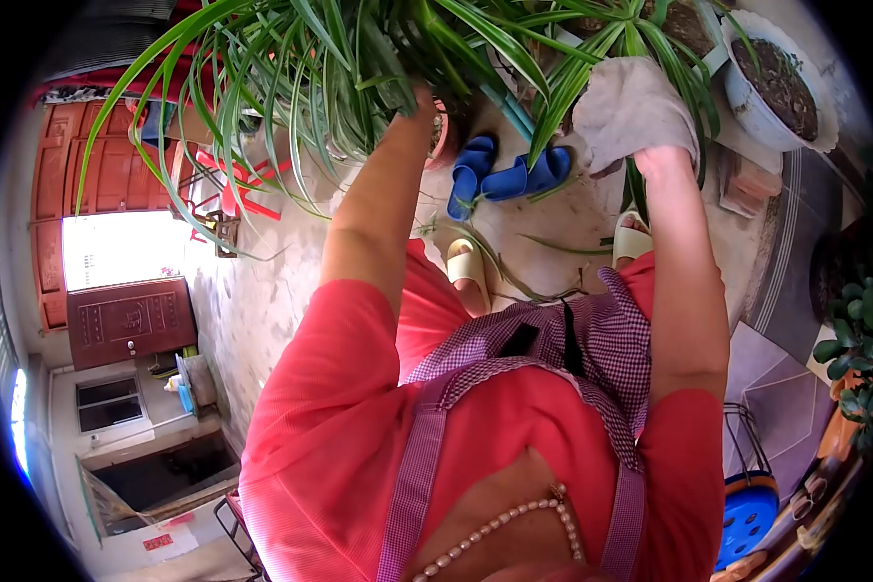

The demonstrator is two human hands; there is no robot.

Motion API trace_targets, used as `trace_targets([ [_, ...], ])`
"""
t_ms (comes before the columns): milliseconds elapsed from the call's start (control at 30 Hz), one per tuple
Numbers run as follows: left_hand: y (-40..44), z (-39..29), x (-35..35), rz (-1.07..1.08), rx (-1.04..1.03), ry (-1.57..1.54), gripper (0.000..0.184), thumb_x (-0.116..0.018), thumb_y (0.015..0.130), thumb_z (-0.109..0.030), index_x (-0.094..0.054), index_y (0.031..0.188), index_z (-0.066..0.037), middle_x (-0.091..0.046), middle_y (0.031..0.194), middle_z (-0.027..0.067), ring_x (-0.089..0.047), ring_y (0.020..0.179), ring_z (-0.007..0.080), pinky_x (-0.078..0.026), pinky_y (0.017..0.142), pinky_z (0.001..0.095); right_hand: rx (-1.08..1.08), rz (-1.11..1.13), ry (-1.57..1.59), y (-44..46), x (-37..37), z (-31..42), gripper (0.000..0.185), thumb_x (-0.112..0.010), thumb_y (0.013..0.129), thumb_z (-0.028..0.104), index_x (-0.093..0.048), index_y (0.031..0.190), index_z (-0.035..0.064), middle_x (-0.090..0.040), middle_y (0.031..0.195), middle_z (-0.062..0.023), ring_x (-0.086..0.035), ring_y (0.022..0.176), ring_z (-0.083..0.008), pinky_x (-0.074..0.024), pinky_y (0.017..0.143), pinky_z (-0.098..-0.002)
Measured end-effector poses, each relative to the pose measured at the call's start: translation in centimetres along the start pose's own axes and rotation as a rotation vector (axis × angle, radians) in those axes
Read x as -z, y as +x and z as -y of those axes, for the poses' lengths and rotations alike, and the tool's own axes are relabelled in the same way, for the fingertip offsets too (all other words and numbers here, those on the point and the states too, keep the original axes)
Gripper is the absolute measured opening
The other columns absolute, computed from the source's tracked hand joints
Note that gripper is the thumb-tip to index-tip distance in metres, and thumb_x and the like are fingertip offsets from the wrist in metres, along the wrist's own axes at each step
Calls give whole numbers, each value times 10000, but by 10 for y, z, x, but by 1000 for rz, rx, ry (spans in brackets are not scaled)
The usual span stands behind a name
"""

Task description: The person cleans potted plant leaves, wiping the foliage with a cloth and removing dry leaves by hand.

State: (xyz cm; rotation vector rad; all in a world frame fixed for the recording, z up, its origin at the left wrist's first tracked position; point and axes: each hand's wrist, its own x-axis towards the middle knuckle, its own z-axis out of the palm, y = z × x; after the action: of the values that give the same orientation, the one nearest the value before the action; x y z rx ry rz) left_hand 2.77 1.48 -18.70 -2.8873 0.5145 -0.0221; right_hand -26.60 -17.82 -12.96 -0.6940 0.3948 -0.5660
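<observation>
My left hand (420, 109) reaches into a large spider plant (301, 73) with long green, pale-edged leaves; its fingers are hidden among them. A reddish pot (443, 136) shows partly behind that wrist. My right hand (664, 162) is closed in a grey cloth (630, 112), which covers the fingers. The cloth lies against the leaves of a second spider plant (640, 39) on the right. Whether a leaf is held inside the cloth cannot be seen.
Blue slippers (524, 177) and fallen leaves (500, 262) lie on the concrete floor (291, 252). At the upper right stands a white pot (747, 87) of soil, near some bricks (750, 184). A red stool (238, 184) is at left, a blue stool (747, 519) at lower right.
</observation>
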Motion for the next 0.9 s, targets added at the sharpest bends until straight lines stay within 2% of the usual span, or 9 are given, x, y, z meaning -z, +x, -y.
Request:
trace_targets([
  [400, 4, 8, 18, 37, -53, 7, 379, -394, 819, -251, -431, 1161, -91, -480, 1140, 60, -466, 1021, 198, -381, 795, 342, -13, -25, 10, 4, 5, -3, 259, -478, 831, 245, -488, 1016, 65, -533, 925, -17, -519, 831, -127, -435, 706, -259],
  [567, -28, 2, 0, 134, -141, 241, 389, -380, 827, -240, -410, 1180, -78, -476, 1140, 60, -466, 1012, 202, -378, 787, 347, -2, -59, 29, -5, -4, 5, 252, -481, 829, 234, -488, 1014, 63, -531, 917, -21, -520, 819, -133, -442, 694, -272],
  [633, -59, -7, -48, 72, -182, 370, 394, -375, 830, -236, -402, 1187, -73, -475, 1140, 60, -467, 1009, 203, -377, 784, 349, -31, -59, -17, -8, -7, 9, 257, -485, 828, 234, -483, 1017, 61, -532, 928, -29, -523, 831, -139, -444, 702, -278],
  [700, -88, -12, -158, -203, -311, 389, 163, -438, 765, -121, -567, 838, -52, -572, 863, 82, -562, 783, 206, -419, 581, 306, -34, -60, -32, -14, -12, 14, 264, -486, 827, 232, -478, 1026, 58, -530, 945, -36, -521, 850, -144, -442, 716, -282],
  [733, -134, -9, -144, 6, -519, -114, 183, -435, 755, -101, -563, 866, -32, -567, 854, 125, -558, 813, 247, -435, 634, 362, -28, -63, -24, -20, -17, 16, 269, -485, 828, 229, -474, 1033, 57, -527, 956, -40, -519, 863, -147, -438, 725, -282],
  [767, -149, -4, -189, 160, -887, 63, 202, -424, 762, -125, -561, 869, -21, -563, 899, 147, -550, 843, 274, -436, 688, 391, -23, -64, -18, -23, -20, 17, 273, -484, 828, 227, -471, 1040, 55, -525, 968, -43, -516, 876, -149, -435, 735, -282],
  [833, -184, -17, -150, 523, -1213, -133, 233, -407, 782, -170, -563, 869, -20, -567, 897, 155, -549, 834, 295, -445, 684, 388, -18, 2, -20, -15, -10, 9, 292, -469, 836, 234, -462, 1064, 53, -516, 1012, -53, -504, 919, -160, -422, 775, -287],
  [900, -193, -29, -127, 324, -1004, -284, 255, -393, 794, -202, -570, 843, -25, -577, 871, 154, -552, 805, 316, -449, 670, 394, -26, 23, -10, -12, -5, 6, 310, -452, 844, 242, -451, 1088, 51, -505, 1054, -61, -491, 959, -171, -406, 814, -294],
])
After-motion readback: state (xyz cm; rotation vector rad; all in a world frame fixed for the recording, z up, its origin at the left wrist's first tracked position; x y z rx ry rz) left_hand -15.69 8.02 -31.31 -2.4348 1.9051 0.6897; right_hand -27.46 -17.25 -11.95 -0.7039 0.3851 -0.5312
